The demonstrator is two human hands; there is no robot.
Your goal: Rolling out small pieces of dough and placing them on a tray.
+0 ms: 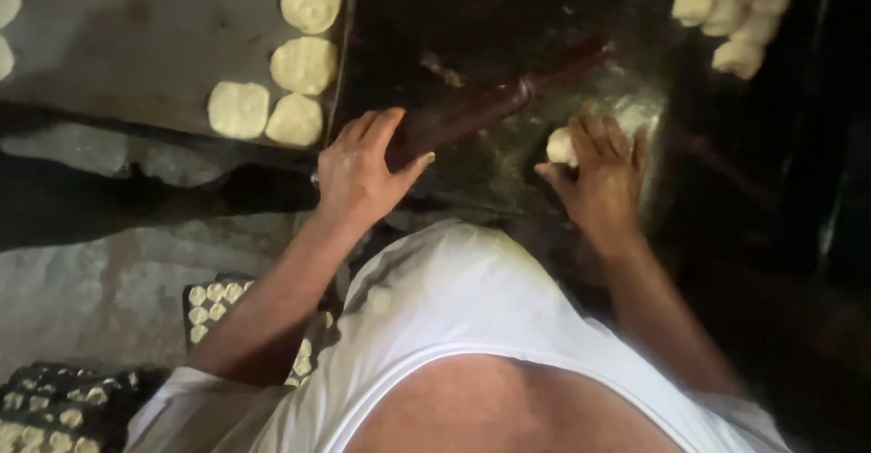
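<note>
your left hand (363, 174), just left of the middle of the frame, rests curled over the near end of a dark rolling pin (494, 101), fingers wrapped on top and thumb pointing right, so it is holding the pin. the pin runs up and to the right from that hand toward the upper middle of the frame. your right hand (601, 176), right of centre, lies with fingers spread and bent over a small ball of dough (561, 146), which peeks out at the hand's upper left edge; the hand cups it against the surface rather than lifting it. the dough ball sits on a dark, shiny work surface (508, 172) that looks oily or floured in patches, filling the middle of the frame. at the upper right, a heap of dough balls (726, 9) lies on the same surface, well apart from your hands. at the upper left, a flat grey metal tray (136, 36) carries flattened dough rounds (304, 63) along its right edge and lower corner. the lower left shows a pale, rough concrete floor (82, 299) and a dark patterned mat (54, 408). the room is dim, and the far right of the frame is too dark to read.
</note>
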